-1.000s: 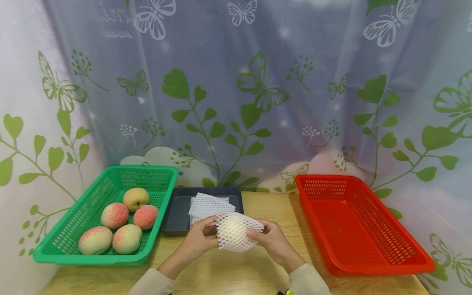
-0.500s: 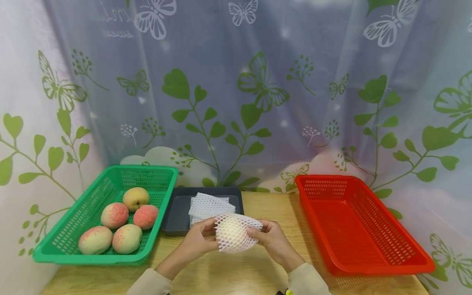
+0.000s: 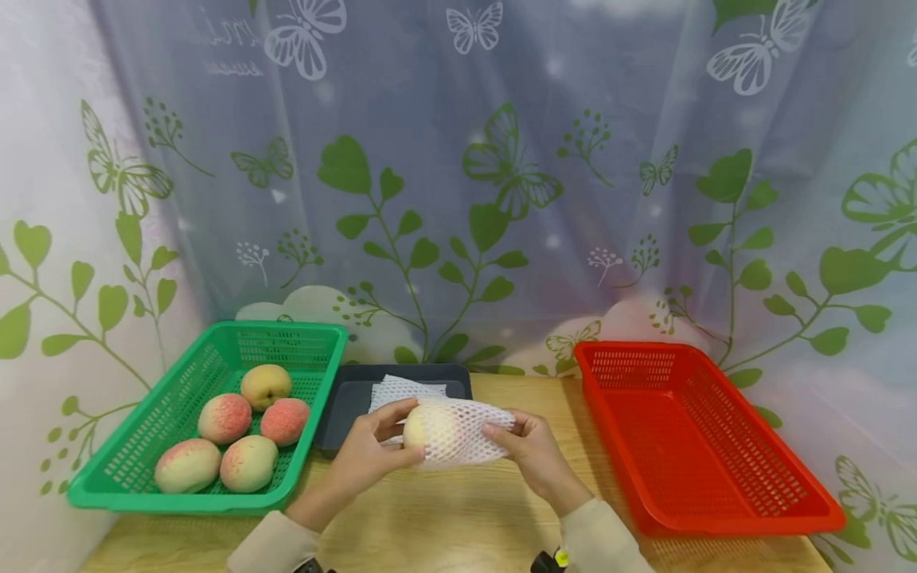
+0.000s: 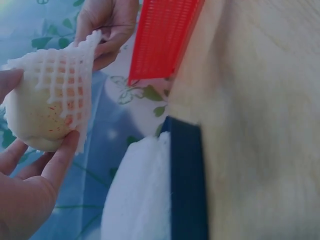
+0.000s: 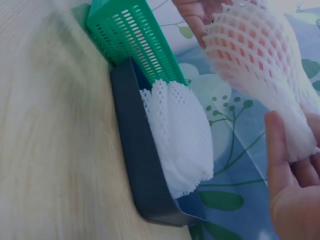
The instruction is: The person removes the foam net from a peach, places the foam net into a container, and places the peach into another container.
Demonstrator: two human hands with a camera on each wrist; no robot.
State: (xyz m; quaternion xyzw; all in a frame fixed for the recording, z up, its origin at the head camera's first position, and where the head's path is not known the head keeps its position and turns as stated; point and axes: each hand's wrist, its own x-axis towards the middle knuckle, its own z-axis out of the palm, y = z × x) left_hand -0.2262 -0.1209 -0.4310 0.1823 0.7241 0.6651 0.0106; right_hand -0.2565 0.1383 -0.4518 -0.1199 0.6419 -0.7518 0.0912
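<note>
Above the table's middle, a pale peach (image 3: 414,428) sits partly inside a white foam net sleeve (image 3: 474,434). My left hand (image 3: 365,454) grips the peach at its bare left end, thumb on one side and fingers on the other. In the left wrist view, the peach's uncovered end (image 4: 32,117) shows faint red flecks, and the net's edge lies across its middle. My right hand (image 3: 536,461) pinches the narrow gathered end of the sleeve between thumb and fingers. From the right wrist view, the net (image 5: 250,47) bulges round the fruit and tapers to that grip.
On the left, a green basket (image 3: 175,503) holds several peaches (image 3: 224,419). Behind my hands, a dark tray (image 3: 344,406) contains more white foam nets (image 3: 401,388). A red basket (image 3: 666,446) stands at the right. A patterned curtain (image 3: 430,159) hangs behind the wooden table (image 3: 458,533).
The peach's left end now shows bare, where the net covered it before. Both hands have risen slightly with the fruit, and the left hand has shifted a little leftward.
</note>
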